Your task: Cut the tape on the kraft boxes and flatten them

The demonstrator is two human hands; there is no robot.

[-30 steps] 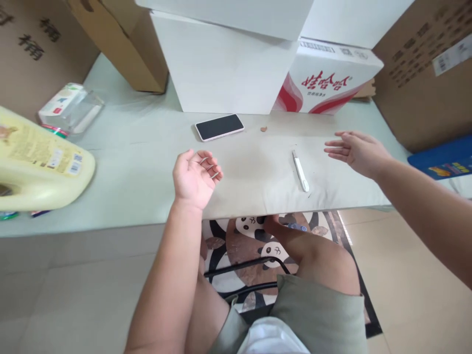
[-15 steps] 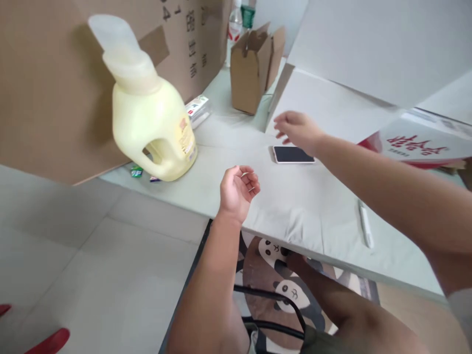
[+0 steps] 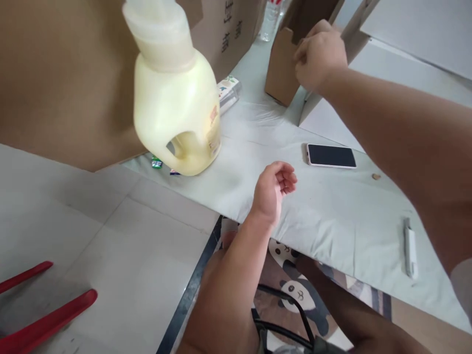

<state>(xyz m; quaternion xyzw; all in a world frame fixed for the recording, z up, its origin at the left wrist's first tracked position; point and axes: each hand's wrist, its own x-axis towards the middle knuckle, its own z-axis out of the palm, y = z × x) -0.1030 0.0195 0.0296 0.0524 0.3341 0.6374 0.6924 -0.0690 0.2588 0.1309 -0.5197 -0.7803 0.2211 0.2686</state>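
Note:
At the far side of the table, my right hand (image 3: 320,56) is at the small brown cardboard box (image 3: 280,71), its fingers curled closed at the box's near right edge. The fingertips are partly hidden behind the hand. Above the table's front edge, my left hand (image 3: 273,191) hangs palm inward with fingers loosely bent and holds nothing. Between the two hands and to the right lies a phone (image 3: 332,156) with a dark screen. A large pale yellow jug (image 3: 173,108) with a handle stands left of my left hand.
A large carton (image 3: 66,78) rises behind the jug. White boxes (image 3: 413,88) stand at the right back, and a clear bottle (image 3: 270,22) at the far back. A white pen-like object (image 3: 410,250) lies at the right. Red bars (image 3: 51,319) show over the floor.
My right hand has moved from above the phone to the brown cardboard box, and its fingers have closed there. My left hand keeps its loose curl. The view has shifted.

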